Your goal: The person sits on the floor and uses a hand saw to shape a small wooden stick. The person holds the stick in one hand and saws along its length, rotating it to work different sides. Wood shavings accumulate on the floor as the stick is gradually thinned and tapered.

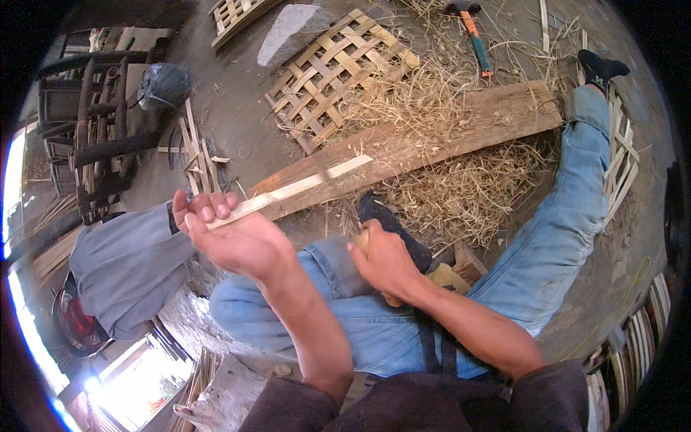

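Note:
My left hand [241, 241] is palm up at the left, its fingers curled round one end of a pale, thin wood or bamboo strip [317, 180]. The strip slants up to the right over a long brown plank [497, 119]. Close to my lap, my right hand [389, 263] is closed on the rounded wooden handle [363, 242] of a tool. Its working end is smeared or hidden, so I cannot tell the tool's kind. Curly shavings [461, 187] lie on the plank and heap up on both sides of it.
Beyond the plank are a woven lattice panel [324, 83], a grey stone block [291, 32] and a hammer [475, 43] with an orange and green handle. My jeans-clad leg [554, 237] stretches along the right. Grey cloth [129, 266] and a dark wooden rack [101, 115] stand left.

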Tool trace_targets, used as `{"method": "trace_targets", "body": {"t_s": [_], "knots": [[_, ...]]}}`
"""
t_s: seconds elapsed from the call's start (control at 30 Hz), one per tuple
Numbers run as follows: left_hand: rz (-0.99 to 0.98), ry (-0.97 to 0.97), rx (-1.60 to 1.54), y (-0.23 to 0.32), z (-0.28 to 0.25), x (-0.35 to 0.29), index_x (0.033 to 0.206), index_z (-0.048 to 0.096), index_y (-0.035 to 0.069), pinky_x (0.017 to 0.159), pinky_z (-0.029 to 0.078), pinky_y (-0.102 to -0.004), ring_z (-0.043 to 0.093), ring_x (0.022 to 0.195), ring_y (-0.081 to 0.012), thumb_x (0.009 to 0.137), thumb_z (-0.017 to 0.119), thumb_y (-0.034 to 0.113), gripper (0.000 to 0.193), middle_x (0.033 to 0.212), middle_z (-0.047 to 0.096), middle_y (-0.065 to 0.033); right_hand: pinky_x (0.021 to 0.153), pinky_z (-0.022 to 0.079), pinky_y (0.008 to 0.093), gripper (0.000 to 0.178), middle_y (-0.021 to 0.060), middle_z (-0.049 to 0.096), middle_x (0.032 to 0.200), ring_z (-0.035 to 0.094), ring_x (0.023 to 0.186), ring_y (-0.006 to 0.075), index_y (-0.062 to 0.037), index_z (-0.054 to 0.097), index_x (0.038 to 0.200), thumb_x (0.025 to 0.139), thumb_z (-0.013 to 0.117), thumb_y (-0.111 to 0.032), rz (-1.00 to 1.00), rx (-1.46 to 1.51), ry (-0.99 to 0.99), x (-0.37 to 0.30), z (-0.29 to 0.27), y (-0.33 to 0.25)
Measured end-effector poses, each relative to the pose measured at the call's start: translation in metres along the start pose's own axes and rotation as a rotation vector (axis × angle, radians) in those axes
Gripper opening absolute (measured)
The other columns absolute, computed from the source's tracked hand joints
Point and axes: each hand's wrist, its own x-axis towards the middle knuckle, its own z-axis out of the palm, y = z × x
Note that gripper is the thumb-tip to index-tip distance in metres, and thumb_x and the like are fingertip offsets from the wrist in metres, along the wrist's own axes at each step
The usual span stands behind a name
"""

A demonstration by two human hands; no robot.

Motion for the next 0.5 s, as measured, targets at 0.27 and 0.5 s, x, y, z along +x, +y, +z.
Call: {"method": "trace_targets", "body": {"t_s": [0.27,0.5], "knots": [[-0.007,-0.028,-0.025,-0.001,-0.005,0.009,0.115,0.047,0.006,0.065,0.036,-0.0241,0.038,0.068,-0.0074,0.1,0.043,0.02,0.021,0.076,0.04,0.0034,0.073,0.052,0.0538,0.034,0.0298,0.064,0.079,0.064,0.078,0.0474,0.0068,0.049,0.101,0.085,0.061,-0.021,0.126,-0.175,0.092,0.032,-0.018,0.067],[-0.019,-0.121,-0.015,0.001,-0.012,0.011,0.115,0.052,0.008,0.066,0.037,-0.0228,0.039,0.069,-0.0068,0.101,0.049,0.026,0.024,0.078,0.04,0.0038,0.073,0.052,0.0532,0.037,0.03,0.064,0.079,0.064,0.079,0.0475,0.0075,0.05,0.103,0.085,0.061,-0.023,0.181,-0.24,0.075,0.036,-0.023,0.087]]}}
